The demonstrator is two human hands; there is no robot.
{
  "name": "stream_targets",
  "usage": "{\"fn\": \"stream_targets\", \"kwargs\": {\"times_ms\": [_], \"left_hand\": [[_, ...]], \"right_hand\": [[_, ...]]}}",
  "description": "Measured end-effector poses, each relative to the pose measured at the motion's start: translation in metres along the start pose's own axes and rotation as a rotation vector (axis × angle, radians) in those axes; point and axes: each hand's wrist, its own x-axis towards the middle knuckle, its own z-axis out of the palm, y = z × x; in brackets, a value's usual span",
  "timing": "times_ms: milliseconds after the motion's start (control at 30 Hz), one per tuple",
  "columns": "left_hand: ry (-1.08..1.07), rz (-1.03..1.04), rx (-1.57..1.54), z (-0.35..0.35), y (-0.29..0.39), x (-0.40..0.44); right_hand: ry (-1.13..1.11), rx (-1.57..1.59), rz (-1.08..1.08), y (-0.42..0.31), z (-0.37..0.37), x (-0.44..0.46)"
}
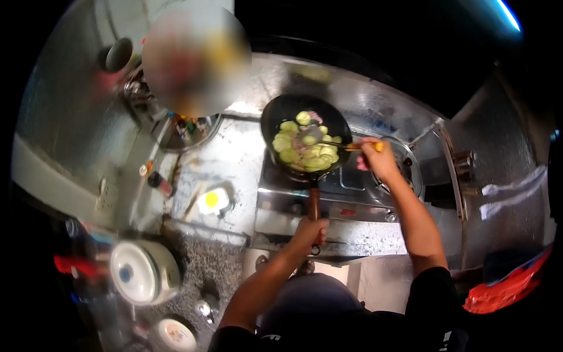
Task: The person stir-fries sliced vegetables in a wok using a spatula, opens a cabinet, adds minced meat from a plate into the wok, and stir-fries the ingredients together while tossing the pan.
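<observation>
My left hand (309, 233) is wrapped round the wooden handle of a dark wok (271, 117), which sits over the left side of the stove. Inside the wok lie sliced green vegetable rounds (287, 155) mixed with small pinkish pieces that look like meat. My right hand (378, 158) grips the yellowish handle of a metal ladle (311, 135). The ladle's bowl rests among the slices in the middle of the wok. What the fingers of each hand do on the far side of the handles is hidden.
A second burner (404, 170) lies right of the wok. Left on the counter are a white dish with something yellow (212, 200) and a small red-and-black jar (159, 183). A white rice cooker (136, 273) and a round lidded container (176, 335) stand at lower left.
</observation>
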Motion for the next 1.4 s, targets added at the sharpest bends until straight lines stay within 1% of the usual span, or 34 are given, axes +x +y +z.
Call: {"fn": "stream_targets", "kwargs": {"times_ms": [67,100,133,200,233,267,300,333,400,467,533,600,667,733,800,867,933,967,1033,1067,1133,1200,1267,1333,1400], "left_hand": [[-0.041,-0.024,0.009,0.000,0.000,-0.001],[-0.041,-0.003,0.002,0.001,0.001,-0.001],[-0.031,0.005,-0.030,0.002,0.004,0.001],[-0.056,-0.037,0.004,0.001,0.003,0.000],[-0.059,0.000,-0.008,0.004,0.004,-0.001],[-0.044,-0.008,-0.037,0.005,0.006,-0.001],[-0.082,-0.016,-0.059,0.006,0.011,-0.002],[-0.123,-0.027,-0.082,0.007,0.012,-0.004],[-0.138,-0.039,-0.130,0.008,0.013,-0.009],[-0.167,-0.037,-0.158,0.003,0.017,-0.009],[-0.152,-0.040,-0.165,-0.005,0.012,-0.012],[-0.226,-0.055,-0.162,-0.011,0.006,-0.006],[-0.157,-0.080,-0.135,-0.011,0.007,-0.006],[-0.185,-0.101,-0.109,-0.013,0.009,-0.007],[-0.152,-0.097,-0.119,-0.014,0.004,-0.004],[-0.169,-0.106,-0.096,-0.014,0.005,-0.004],[-0.139,-0.079,-0.085,-0.011,0.006,-0.006],[-0.140,-0.084,-0.064,-0.012,0.004,-0.003],[-0.142,-0.074,-0.046,-0.013,0.001,0.000],[-0.142,-0.072,-0.034,-0.013,-0.001,-0.001],[-0.127,-0.065,0.000,-0.009,0.001,-0.004],[-0.135,-0.030,-0.043,-0.008,-0.001,-0.003],[-0.157,-0.002,-0.054,-0.009,-0.001,-0.001],[-0.149,-0.019,-0.063,-0.012,-0.003,0.004],[-0.174,-0.033,-0.089,-0.005,0.000,0.004]], "right_hand": [[0.045,0.017,0.007,-0.002,-0.016,-0.012],[0.086,-0.006,0.034,-0.019,-0.016,-0.025],[0.030,-0.032,0.008,-0.023,-0.027,-0.028],[0.072,-0.006,0.075,-0.029,-0.016,-0.028],[0.049,-0.023,0.089,-0.027,-0.004,-0.025],[0.081,0.025,0.082,-0.023,0.011,-0.021],[0.115,0.073,0.074,-0.019,0.025,-0.017],[0.085,0.064,0.068,-0.019,0.024,-0.015],[0.143,-0.058,0.047,-0.031,0.016,-0.023],[0.148,-0.127,0.006,-0.045,-0.003,-0.036],[0.187,-0.158,0.004,-0.053,-0.008,-0.049],[0.217,-0.231,-0.013,-0.058,-0.006,-0.061],[0.221,-0.247,0.007,-0.063,-0.005,-0.062],[0.242,-0.216,-0.009,-0.060,-0.002,-0.056],[0.273,-0.116,-0.010,-0.044,0.006,-0.039],[0.258,0.083,0.017,-0.016,0.013,-0.024],[0.104,0.057,0.047,-0.004,0.013,-0.025],[0.108,0.064,0.032,-0.009,0.005,-0.025],[0.020,-0.066,0.112,-0.038,-0.008,-0.038],[0.017,-0.096,0.069,-0.046,-0.013,-0.038],[0.077,-0.089,-0.012,-0.040,-0.011,-0.029],[0.083,0.072,-0.023,-0.013,-0.002,-0.012],[0.019,0.093,0.059,0.000,-0.002,-0.012],[0.003,0.042,0.072,-0.013,-0.023,-0.024],[0.044,0.082,-0.005,-0.022,-0.050,-0.037]]}}
